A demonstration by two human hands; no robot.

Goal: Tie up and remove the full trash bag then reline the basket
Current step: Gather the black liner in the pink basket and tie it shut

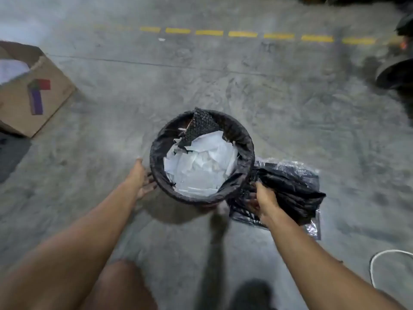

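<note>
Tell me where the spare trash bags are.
The pack of spare bags lies on the floor right of the basket, against it, by the right hand.

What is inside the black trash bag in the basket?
The trash bag holds crumpled white paper and a dark bumpy sheet near the far rim. Whatever lies deeper is covered by the paper.

Grey concrete floor [223,81] with a dashed yellow line [243,34]; cardboard box [44,101] at left.
</note>
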